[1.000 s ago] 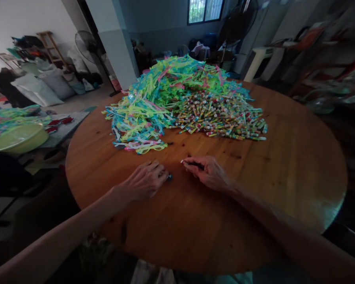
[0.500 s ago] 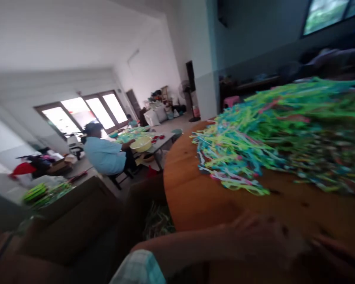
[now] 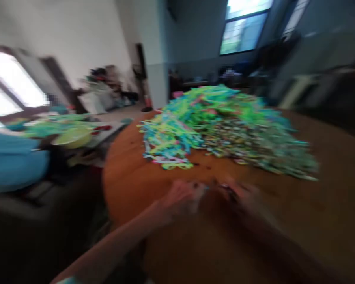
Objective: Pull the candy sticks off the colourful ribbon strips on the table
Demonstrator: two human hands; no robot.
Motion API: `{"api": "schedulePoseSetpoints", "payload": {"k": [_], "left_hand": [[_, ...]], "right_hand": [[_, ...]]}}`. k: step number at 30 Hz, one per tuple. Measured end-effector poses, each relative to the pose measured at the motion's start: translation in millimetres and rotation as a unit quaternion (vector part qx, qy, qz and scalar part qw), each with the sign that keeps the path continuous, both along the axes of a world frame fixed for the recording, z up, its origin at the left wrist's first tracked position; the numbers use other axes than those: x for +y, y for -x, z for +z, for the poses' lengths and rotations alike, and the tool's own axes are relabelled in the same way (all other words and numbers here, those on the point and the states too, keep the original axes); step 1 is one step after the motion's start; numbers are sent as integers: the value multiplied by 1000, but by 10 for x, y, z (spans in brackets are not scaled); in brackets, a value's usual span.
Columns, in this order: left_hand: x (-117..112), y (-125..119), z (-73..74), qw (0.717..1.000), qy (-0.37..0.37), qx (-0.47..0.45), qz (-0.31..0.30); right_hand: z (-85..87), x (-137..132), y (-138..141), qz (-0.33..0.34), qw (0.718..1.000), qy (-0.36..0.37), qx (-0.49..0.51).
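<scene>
My left hand (image 3: 185, 196) is above the round wooden table, its fingers drawn together. A tiny bluish bit shows at its fingertips, too blurred to name. Close by on the right, my right hand (image 3: 242, 193) is curled with a small dark, shiny object (image 3: 230, 192) at its fingers; motion blur hides its kind. Just beyond both hands lies a large heap of thin coloured plastic strips (image 3: 177, 136), mostly green, yellow and blue with some pink. The heap's near right part (image 3: 254, 146) is duller and more tangled.
The round wooden table (image 3: 124, 173) has its curved edge at the left. Farther left, a person in a blue shirt (image 3: 14, 159) sits by another table with a yellow basin (image 3: 73, 137) and more strips. A pillar (image 3: 154, 75) and windows stand behind.
My view has swung to the right, bringing the whole heap towards the middle. Both hands now show over the table, where earlier they were smeared at the bottom edge.
</scene>
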State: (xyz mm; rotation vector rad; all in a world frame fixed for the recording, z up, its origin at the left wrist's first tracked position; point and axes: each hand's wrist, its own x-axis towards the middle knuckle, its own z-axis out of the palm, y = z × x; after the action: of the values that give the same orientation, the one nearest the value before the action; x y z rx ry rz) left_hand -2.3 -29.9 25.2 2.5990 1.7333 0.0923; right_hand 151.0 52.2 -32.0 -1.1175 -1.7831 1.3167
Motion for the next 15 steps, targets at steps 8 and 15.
{"api": "schedulePoseSetpoints", "payload": {"k": [8, 15], "left_hand": [[204, -51, -69, 995, -23, -96, -14], [224, -91, -84, 997, -13, -74, -14]], "right_hand": [[245, -34, -450, -43, 955, 222, 190], [236, -60, -434, -22, 962, 203, 183]]}}
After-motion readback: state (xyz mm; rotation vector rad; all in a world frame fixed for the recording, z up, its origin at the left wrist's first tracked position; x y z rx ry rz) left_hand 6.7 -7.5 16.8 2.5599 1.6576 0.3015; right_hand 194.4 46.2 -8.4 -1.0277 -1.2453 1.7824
